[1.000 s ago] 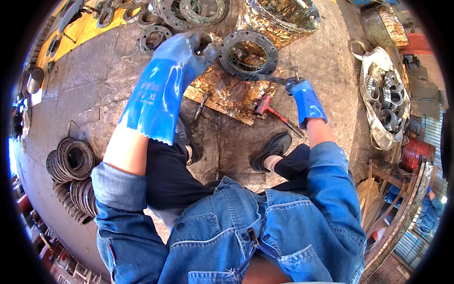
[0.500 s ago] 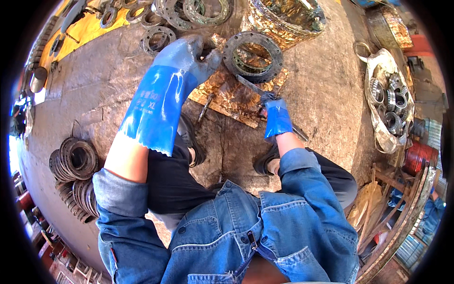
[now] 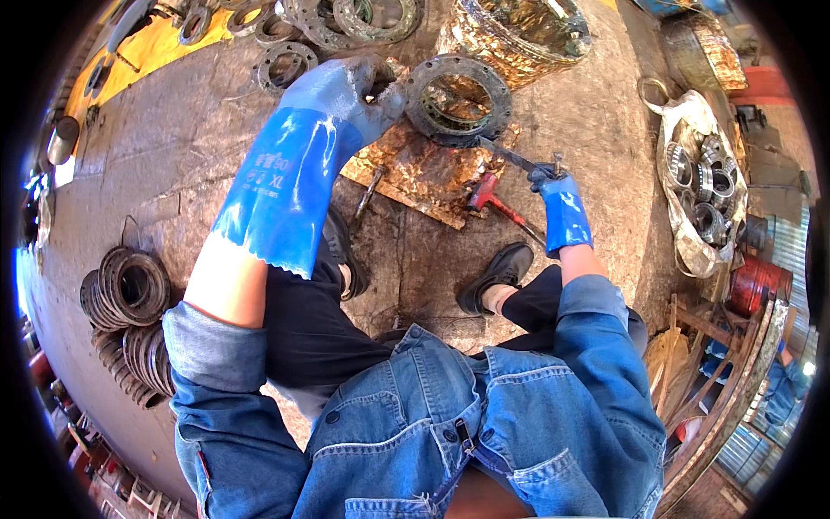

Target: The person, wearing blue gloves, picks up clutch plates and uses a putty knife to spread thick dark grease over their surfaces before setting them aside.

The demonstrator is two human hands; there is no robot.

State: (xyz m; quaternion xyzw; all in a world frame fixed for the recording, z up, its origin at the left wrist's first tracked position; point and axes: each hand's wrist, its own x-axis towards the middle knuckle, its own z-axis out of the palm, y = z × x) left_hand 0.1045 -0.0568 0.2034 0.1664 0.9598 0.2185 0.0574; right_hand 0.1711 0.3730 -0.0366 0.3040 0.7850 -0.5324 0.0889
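A dark metal ring flange [image 3: 500,97] with bolt holes around its face is held tilted above a grease-stained sheet [image 3: 406,164]. At its left edge is my left hand [image 3: 367,97] in a long blue rubber glove, its fingers closed on the rim. My right hand [image 3: 562,203], gloved in the same blue, grips a flat-bladed scraper [image 3: 510,156]. The blade's tip meets or lies very near the flange's lower right edge. Between the sheet and my right hand lies a red hammer [image 3: 482,192]. A dark rod-like tool [image 3: 369,194] rests at the sheet's left edge.
A grimy metal tub [image 3: 519,65] stands just behind the flange. More flanges [image 3: 285,65] lie at the back left. Stacked rings [image 3: 138,285] stand at the left. A white sack [image 3: 683,242] of bearing-like rings lies right. My shoes [image 3: 497,277] flank the work spot.
My right hand has moved right with the scraper, and the blade tip has shifted from the flange's lower left edge to its lower right. The hammer has come into fuller view.
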